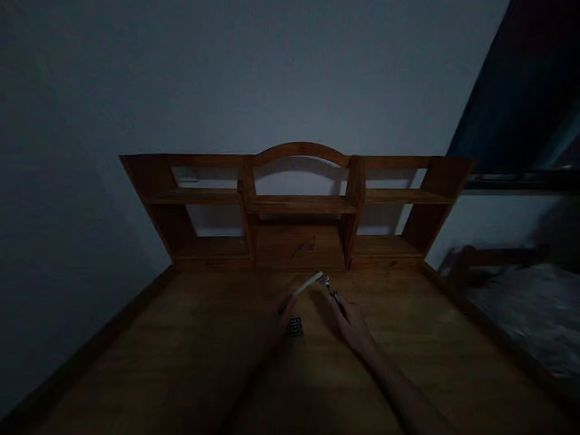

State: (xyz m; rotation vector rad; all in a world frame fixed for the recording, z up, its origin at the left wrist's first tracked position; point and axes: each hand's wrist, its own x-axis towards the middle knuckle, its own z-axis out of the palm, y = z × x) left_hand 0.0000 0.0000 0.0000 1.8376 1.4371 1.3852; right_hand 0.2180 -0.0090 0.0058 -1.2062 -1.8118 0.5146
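The room is dim. My left hand (281, 311) is closed round a pale slim stick-like object (308, 282) that points up and to the right. My right hand (351, 319) is closed round a thin dark tool with a shiny metal tip (327, 284). The two tips nearly meet above the wooden desk (181, 362). Whether they touch I cannot tell. A small dark gridded block (295, 327) lies on the desk just below my left hand.
A wooden hutch with open shelves (299, 205) stands at the back of the desk against a pale wall. A bed with light bedding (534, 314) is at the right, beyond the desk edge. A dark window (521, 90) fills the upper right.
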